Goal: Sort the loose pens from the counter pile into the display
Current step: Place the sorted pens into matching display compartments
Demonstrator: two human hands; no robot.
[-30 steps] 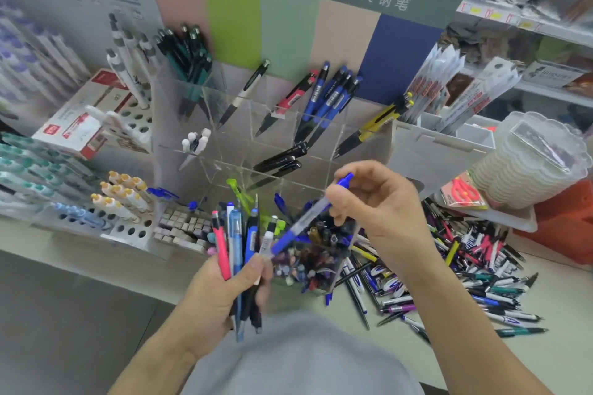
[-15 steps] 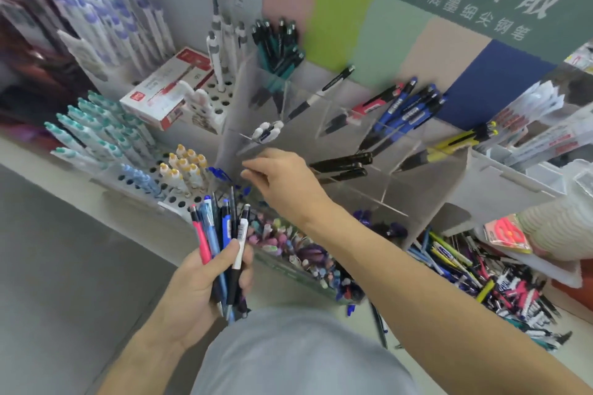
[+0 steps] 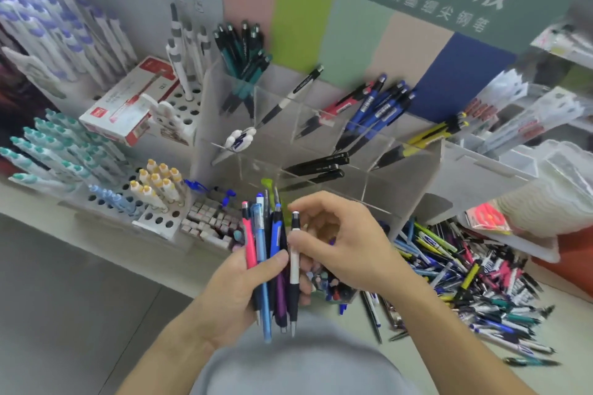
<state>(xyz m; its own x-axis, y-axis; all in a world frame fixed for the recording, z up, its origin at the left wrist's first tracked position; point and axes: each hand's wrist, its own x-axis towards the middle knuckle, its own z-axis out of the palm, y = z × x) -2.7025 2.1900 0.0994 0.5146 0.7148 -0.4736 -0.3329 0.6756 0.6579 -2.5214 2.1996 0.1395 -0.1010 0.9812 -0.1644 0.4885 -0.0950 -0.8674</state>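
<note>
My left hand (image 3: 239, 290) grips an upright bundle of several pens (image 3: 268, 253): pink, light blue, dark blue, purple. My right hand (image 3: 340, 244) is beside it, its thumb and fingers pinching a white pen with a black grip (image 3: 294, 261) at the bundle's right edge. Behind the hands stands the clear acrylic display (image 3: 321, 144), its compartments holding dark green pens (image 3: 244, 58), a white and black pen (image 3: 288, 96), blue pens (image 3: 378, 109), black pens (image 3: 317, 167) and yellow pens (image 3: 426, 138). The loose pen pile (image 3: 475, 285) lies on the counter to the right.
White racks with holes hold teal-capped pens (image 3: 54, 151), orange-capped pens (image 3: 157, 183) and purple-capped pens (image 3: 57, 29) at left. A red and white box (image 3: 128, 102) lies behind them. A bin of small erasers (image 3: 208, 221) and a clear tub of small items (image 3: 333, 289) sit near the hands. White plastic containers (image 3: 545, 202) stand right.
My right hand held a blue pen, reached left to the display's lower compartments, and has come back without it to the bundle, now pinching the white pen. The view has swung left.
</note>
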